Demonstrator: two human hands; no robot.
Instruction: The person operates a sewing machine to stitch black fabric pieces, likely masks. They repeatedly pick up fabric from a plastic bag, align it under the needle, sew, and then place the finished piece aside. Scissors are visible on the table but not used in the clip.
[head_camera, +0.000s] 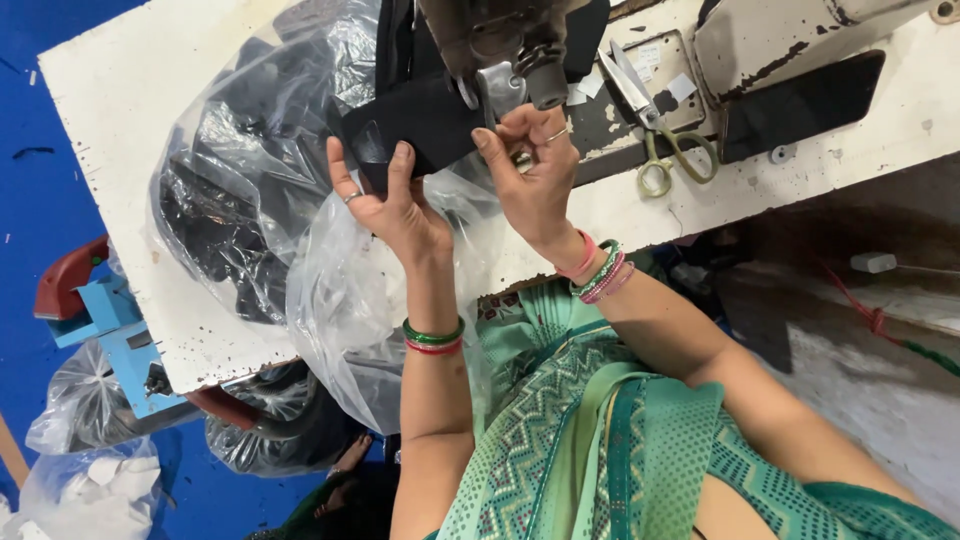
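Holding a black fabric piece (410, 130) at the sewing machine (505, 50), your left hand (395, 205) grips its edge while your right hand (535, 165) pinches near the needle. Clear plastic bags (340, 290) and scissors (660, 135) rest on the chipped white table (120, 110); blue floor (40, 180) lies beyond.
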